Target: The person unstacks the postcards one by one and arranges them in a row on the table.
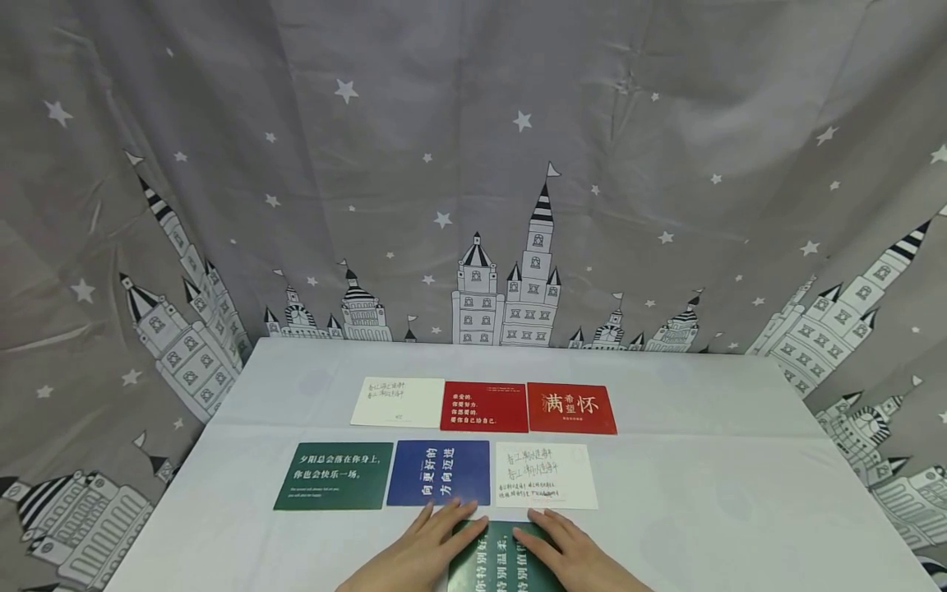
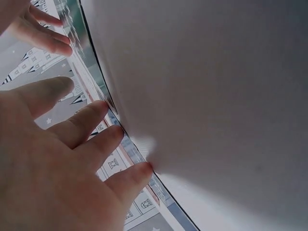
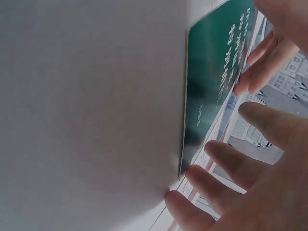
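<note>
A green postcard (image 1: 503,563) with white lettering lies at the front edge of the view, its lower part cut off. From its left side my left hand (image 1: 422,551) reaches in, fingers spread and nearly straight, the tips by the card's top left and the lower edge of a blue postcard (image 1: 438,473). My right hand (image 1: 580,555) rests at the green card's right side with loosely extended fingers, below a white handwritten card (image 1: 547,477). The right wrist view shows the green card (image 3: 216,72) beside the right fingers (image 3: 231,163). Neither hand grips anything.
Left of the blue card is another green card (image 1: 333,477). A back row holds a white handwritten card (image 1: 397,403), a red card (image 1: 484,407) and a second red card (image 1: 572,409). Beneath is a white tabletop (image 1: 703,493); a grey castle-print curtain (image 1: 414,189) hangs behind.
</note>
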